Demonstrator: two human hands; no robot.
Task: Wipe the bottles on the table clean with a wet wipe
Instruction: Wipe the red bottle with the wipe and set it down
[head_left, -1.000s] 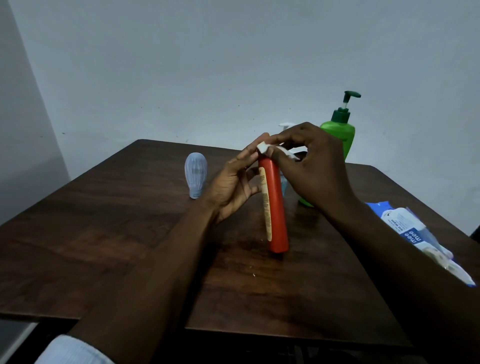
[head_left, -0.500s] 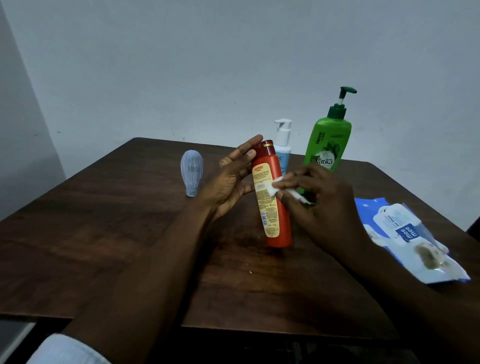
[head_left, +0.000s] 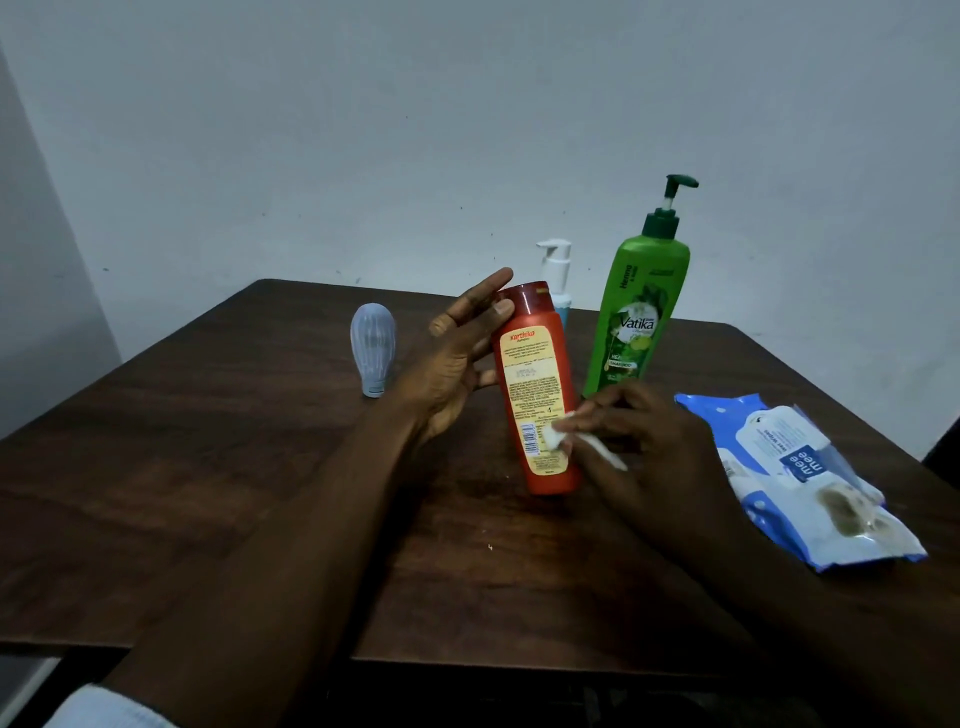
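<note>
A red-orange shampoo bottle (head_left: 537, 384) with a yellow label stands slightly tilted on the dark wooden table (head_left: 260, 467). My left hand (head_left: 457, 364) steadies it from the left, thumb on the cap and fingers spread. My right hand (head_left: 644, 447) pinches a small white wet wipe (head_left: 558, 434) and presses it against the lower part of the label. Behind stand a tall green pump bottle (head_left: 636, 312) and a small white-and-blue pump bottle (head_left: 556, 275), partly hidden by the red one. A pale blue ribbed bottle (head_left: 373, 351) stands upside down at the left.
A blue and white wet-wipe pack (head_left: 800, 473) lies flat at the right, close to my right forearm. A light wall rises behind the table. The table's front edge runs near the bottom of the view, with my forearms crossing it.
My right hand has slid the wipe down the red bottle, from the cap to the lower label. My left hand has kept its hold near the top.
</note>
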